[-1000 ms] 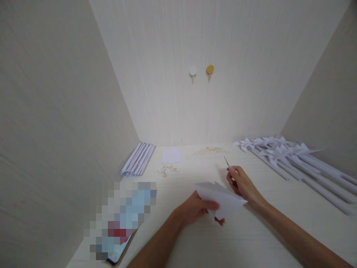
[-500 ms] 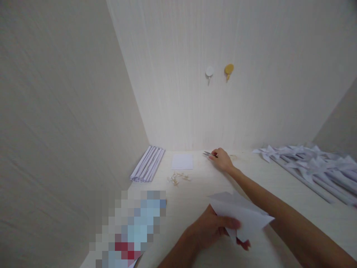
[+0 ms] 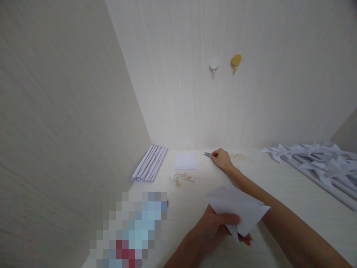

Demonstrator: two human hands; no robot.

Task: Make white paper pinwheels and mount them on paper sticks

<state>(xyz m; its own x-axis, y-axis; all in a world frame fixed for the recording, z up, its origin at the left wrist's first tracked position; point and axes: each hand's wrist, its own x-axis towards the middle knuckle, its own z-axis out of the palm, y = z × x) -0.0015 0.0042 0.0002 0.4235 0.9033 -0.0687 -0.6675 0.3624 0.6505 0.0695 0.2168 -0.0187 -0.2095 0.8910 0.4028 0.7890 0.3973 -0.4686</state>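
Observation:
My left hand (image 3: 213,227) grips a white sheet of paper (image 3: 240,208) with cut, pointed corners, the thumb on top and the fingers beneath. Farther off, close to the back wall, my right hand (image 3: 222,159) is closed on a pair of scissors (image 3: 208,154) whose blades point left, low over the tabletop. Left of the scissors lies a square of white paper (image 3: 185,161). Just in front of that square is a small scatter of short pale pieces (image 3: 181,179), too small to name surely.
Rolled paper tubes (image 3: 150,163) lie side by side at the left wall. Paper pinwheels on tube sticks (image 3: 312,160) are piled at the right. A white hook (image 3: 214,63) and a yellow hook (image 3: 236,60) are on the back wall. A pixelated object (image 3: 139,230) lies front left.
The view has shifted slightly. My left hand still holds the cut paper, now tilted a little differently. My right hand stays at the back with the scissors.

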